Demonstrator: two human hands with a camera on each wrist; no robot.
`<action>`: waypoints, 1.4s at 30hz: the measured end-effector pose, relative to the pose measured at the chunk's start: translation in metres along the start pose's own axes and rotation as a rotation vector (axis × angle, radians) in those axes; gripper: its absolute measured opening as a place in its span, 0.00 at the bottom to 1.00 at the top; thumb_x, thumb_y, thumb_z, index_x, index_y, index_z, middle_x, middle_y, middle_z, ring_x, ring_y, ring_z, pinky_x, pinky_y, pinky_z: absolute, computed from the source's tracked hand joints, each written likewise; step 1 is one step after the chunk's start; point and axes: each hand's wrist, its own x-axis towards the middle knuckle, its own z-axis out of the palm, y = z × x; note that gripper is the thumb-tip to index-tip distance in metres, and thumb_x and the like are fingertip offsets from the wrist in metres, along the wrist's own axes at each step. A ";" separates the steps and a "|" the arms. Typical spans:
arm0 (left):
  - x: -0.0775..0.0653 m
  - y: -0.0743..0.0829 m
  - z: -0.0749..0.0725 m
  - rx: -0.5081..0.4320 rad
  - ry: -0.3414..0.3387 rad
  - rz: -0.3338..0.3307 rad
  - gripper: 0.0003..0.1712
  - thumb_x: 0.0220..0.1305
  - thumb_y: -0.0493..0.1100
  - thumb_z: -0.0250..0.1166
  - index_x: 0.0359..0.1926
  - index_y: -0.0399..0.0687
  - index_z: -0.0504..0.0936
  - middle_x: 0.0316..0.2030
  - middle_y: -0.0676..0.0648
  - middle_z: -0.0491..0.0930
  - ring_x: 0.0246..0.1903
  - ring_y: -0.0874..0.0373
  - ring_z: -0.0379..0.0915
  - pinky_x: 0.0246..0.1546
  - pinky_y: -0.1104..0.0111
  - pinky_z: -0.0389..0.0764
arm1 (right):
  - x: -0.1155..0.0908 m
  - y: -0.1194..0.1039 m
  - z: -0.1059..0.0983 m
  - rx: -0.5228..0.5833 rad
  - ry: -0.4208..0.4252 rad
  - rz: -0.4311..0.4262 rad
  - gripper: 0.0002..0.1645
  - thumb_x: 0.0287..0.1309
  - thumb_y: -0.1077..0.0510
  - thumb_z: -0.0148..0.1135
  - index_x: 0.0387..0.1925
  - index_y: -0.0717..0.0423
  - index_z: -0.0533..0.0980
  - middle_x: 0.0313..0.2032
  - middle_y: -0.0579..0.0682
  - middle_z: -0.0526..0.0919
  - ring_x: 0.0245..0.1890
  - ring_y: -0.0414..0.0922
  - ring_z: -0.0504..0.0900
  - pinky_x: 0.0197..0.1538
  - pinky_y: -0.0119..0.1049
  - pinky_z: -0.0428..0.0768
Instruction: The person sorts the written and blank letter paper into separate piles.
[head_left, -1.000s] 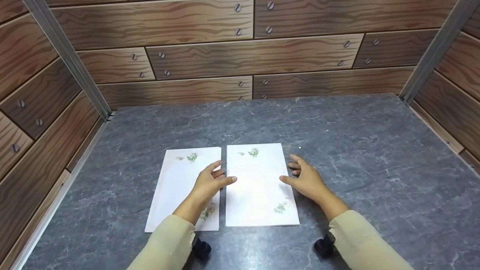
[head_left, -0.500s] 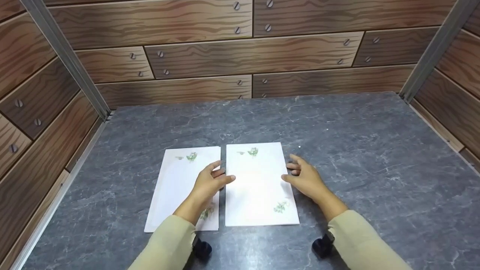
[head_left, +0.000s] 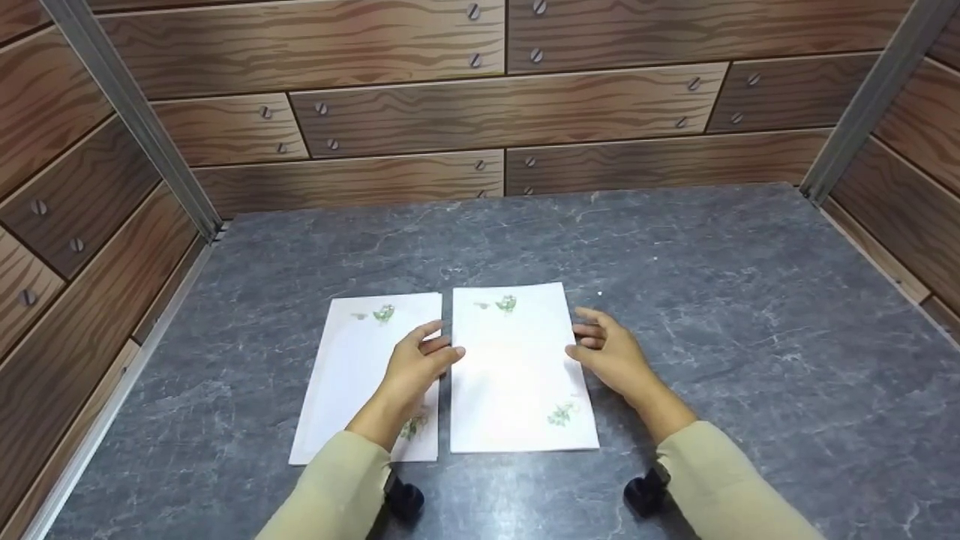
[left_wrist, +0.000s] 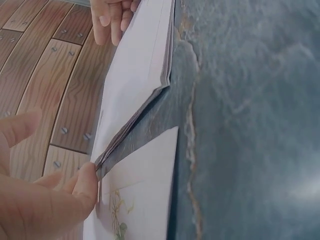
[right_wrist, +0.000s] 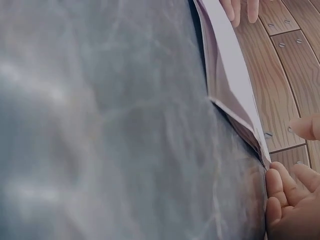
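Observation:
Two white paper stacks printed with small green plants lie side by side on the dark table, a narrow gap between them. At the right paper stack, my left hand has its fingertips against the left edge, and my right hand has its fingertips at the right edge. Both thumbs are lifted off the paper, as the wrist views show for the left hand and the right hand. Beneath my left forearm lies part of the left paper stack. Loose layers show along the right stack's near edge.
The grey marbled table extends around the papers. Wood-patterned walls enclose it at the back and sides, with metal corner posts at the back corners. Dark wrist devices hang under both sleeves.
My left thumb has drawn back left toward the right stack's edge, and my right thumb has shifted slightly outward. The papers stay nearly in place.

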 end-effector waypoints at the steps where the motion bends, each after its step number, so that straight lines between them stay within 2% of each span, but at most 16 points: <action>1: 0.000 0.000 0.000 -0.006 -0.004 0.005 0.38 0.62 0.36 0.64 0.69 0.34 0.58 0.60 0.32 0.66 0.57 0.41 0.69 0.58 0.55 0.70 | 0.000 0.000 0.000 0.007 0.009 -0.008 0.36 0.58 0.65 0.62 0.67 0.63 0.62 0.58 0.64 0.72 0.53 0.55 0.73 0.52 0.40 0.77; 5: 0.001 -0.002 0.000 -0.034 -0.002 0.015 0.34 0.64 0.33 0.61 0.68 0.33 0.59 0.59 0.32 0.67 0.57 0.42 0.69 0.59 0.56 0.70 | 0.002 0.002 0.002 0.027 0.051 -0.041 0.34 0.56 0.68 0.62 0.65 0.64 0.65 0.55 0.65 0.74 0.51 0.56 0.76 0.48 0.37 0.79; 10: 0.002 -0.002 0.003 -0.095 0.017 0.002 0.31 0.63 0.26 0.57 0.66 0.34 0.63 0.58 0.34 0.68 0.57 0.44 0.67 0.56 0.61 0.73 | 0.003 0.003 0.005 0.045 0.064 -0.044 0.34 0.55 0.70 0.62 0.64 0.62 0.65 0.55 0.64 0.74 0.49 0.56 0.78 0.47 0.37 0.80; 18: 0.008 -0.005 0.006 -0.050 0.069 0.015 0.34 0.55 0.18 0.56 0.64 0.34 0.68 0.55 0.34 0.68 0.53 0.46 0.69 0.51 0.64 0.76 | 0.003 0.004 0.009 0.078 0.061 -0.040 0.36 0.53 0.74 0.61 0.65 0.62 0.65 0.56 0.65 0.73 0.49 0.56 0.78 0.48 0.37 0.80; 25: 0.008 -0.005 0.002 -0.055 0.062 0.001 0.31 0.57 0.20 0.56 0.64 0.31 0.67 0.54 0.35 0.71 0.52 0.47 0.71 0.50 0.65 0.77 | 0.002 0.003 0.011 0.187 0.040 0.003 0.33 0.55 0.73 0.59 0.64 0.65 0.66 0.53 0.66 0.75 0.48 0.52 0.79 0.43 0.33 0.81; 33: 0.009 -0.002 -0.008 0.008 0.062 0.000 0.28 0.59 0.23 0.59 0.62 0.33 0.70 0.48 0.38 0.77 0.45 0.51 0.77 0.41 0.67 0.80 | 0.003 0.001 0.010 0.283 0.047 0.065 0.29 0.57 0.72 0.60 0.62 0.65 0.69 0.51 0.64 0.78 0.39 0.44 0.82 0.37 0.32 0.82; 42: 0.007 0.005 -0.023 -0.034 0.081 -0.012 0.29 0.59 0.24 0.59 0.63 0.37 0.71 0.48 0.39 0.76 0.44 0.51 0.77 0.44 0.66 0.80 | 0.004 -0.009 0.018 0.390 0.024 0.076 0.30 0.56 0.73 0.60 0.62 0.64 0.69 0.47 0.61 0.80 0.31 0.42 0.81 0.31 0.30 0.80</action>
